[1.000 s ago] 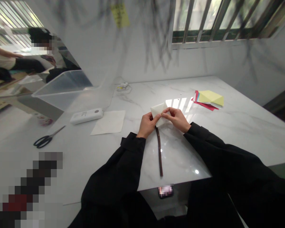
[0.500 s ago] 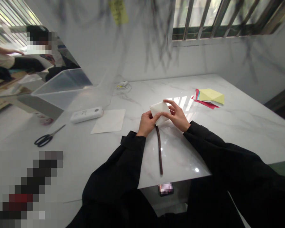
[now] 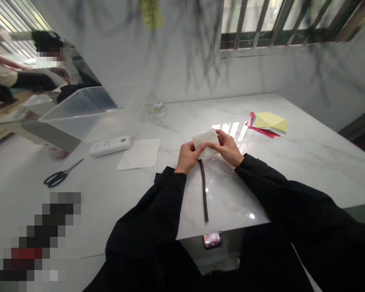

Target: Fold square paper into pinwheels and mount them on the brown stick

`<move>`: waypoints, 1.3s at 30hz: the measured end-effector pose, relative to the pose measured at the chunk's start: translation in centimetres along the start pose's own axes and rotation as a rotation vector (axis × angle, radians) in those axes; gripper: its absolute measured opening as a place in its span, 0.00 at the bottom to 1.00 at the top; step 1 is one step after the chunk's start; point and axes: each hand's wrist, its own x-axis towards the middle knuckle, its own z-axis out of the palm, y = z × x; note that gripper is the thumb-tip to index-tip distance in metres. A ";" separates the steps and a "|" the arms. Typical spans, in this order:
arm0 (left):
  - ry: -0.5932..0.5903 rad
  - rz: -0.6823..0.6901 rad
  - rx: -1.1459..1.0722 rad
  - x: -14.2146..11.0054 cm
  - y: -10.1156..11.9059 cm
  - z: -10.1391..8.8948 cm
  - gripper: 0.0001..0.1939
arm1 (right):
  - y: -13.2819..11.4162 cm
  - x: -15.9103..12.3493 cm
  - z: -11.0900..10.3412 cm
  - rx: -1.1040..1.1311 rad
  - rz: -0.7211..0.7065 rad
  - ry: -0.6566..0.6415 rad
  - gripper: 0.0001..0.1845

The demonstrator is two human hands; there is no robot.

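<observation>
Between my two hands a folded piece of cream paper is held a little above the table. My left hand pinches its lower left side, the thumb on the face turned to me. My right hand grips the right side, with its thumb near the middle of the lower part and fingers behind. Just below the paper, a thin dark brown stick lies lengthwise on the table, pointing toward me. The fingers behind the paper are partly hidden.
Left of my hands lie a flat cream sheet, a white oblong device and black-handled scissors. A clear plastic bin stands behind them. Coloured papers lie at the right back. Another person sits far left.
The right fingers have slid down behind the paper's top edge, and its upper right corner now stands freer. The stick and the other things lie as before.
</observation>
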 end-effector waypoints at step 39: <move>0.017 -0.023 -0.055 0.1 0.0 0.2 0.31 | -0.1 0.0 0.2 -0.073 0.027 0.013 0.31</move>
